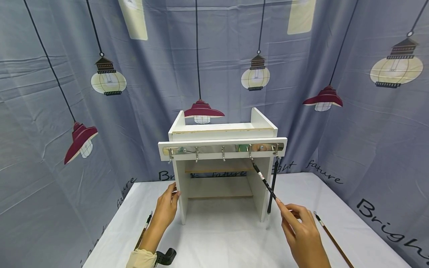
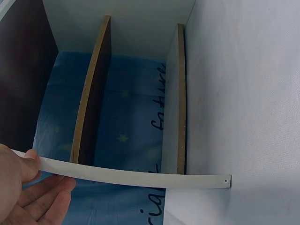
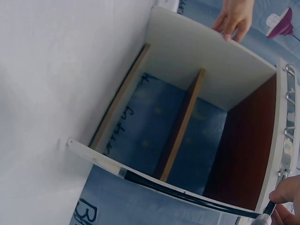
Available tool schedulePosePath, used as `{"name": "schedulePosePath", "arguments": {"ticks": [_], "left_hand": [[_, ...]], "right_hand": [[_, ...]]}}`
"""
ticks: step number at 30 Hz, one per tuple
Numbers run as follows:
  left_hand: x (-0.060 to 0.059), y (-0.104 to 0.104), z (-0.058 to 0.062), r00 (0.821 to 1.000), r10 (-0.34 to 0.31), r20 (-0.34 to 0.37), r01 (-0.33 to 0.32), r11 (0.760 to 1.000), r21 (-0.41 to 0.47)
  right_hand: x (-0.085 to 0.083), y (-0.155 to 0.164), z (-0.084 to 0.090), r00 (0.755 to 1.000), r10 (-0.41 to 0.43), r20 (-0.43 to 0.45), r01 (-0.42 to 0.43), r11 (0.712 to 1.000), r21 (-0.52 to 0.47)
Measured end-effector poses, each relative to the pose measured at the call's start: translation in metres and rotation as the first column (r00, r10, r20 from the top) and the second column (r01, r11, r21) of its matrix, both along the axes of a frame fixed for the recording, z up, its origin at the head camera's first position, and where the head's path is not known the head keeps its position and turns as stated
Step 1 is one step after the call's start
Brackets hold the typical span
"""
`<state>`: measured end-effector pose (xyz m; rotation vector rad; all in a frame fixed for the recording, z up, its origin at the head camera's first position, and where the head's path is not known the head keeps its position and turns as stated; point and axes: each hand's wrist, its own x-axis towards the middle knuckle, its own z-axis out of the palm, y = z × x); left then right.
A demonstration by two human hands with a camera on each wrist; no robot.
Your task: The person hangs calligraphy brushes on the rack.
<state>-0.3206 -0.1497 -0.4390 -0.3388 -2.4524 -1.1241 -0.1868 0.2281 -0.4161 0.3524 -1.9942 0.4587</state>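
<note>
Right hand point(image 1: 303, 232), at 5 o'clock on the counter point(image 1: 221, 238), fingers pinching a black calligraphy brush point(image 1: 264, 181) slanting up to a hook on the rail point(image 1: 222, 149). Left hand point(image 1: 165, 210), at 7 o'clock, fingers relaxed against the white cabinet point(image 1: 221, 163)'s side panel. A second brush point(image 1: 273, 186) hangs at the rail's right end.

Black brush point(image 1: 263, 179) slants from a hook point(image 1: 250, 150) on the white shelf point(image 1: 221, 163)

Open tabletop point(image 1: 228, 238) lay between the 2 hands; ahead, passage was blocked by the white shelf unit point(image 1: 221, 163).
</note>
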Motion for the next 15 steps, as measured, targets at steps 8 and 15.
{"name": "schedulePosePath", "arguments": {"ticks": [8,15], "left_hand": [[-0.0003,0.0006,0.0003,1.000,0.000,-0.001,0.000,1.000,0.005],[0.0004,0.0001,0.0002,1.000,-0.005,-0.003,0.005,1.000,0.002]], "right_hand": [[-0.0035,-0.0018,-0.0013,0.999,0.002,0.034,-0.002,1.000,0.016],[-0.0084,-0.0006,-0.0056,0.999,0.007,0.034,-0.008,1.000,0.024]]}}
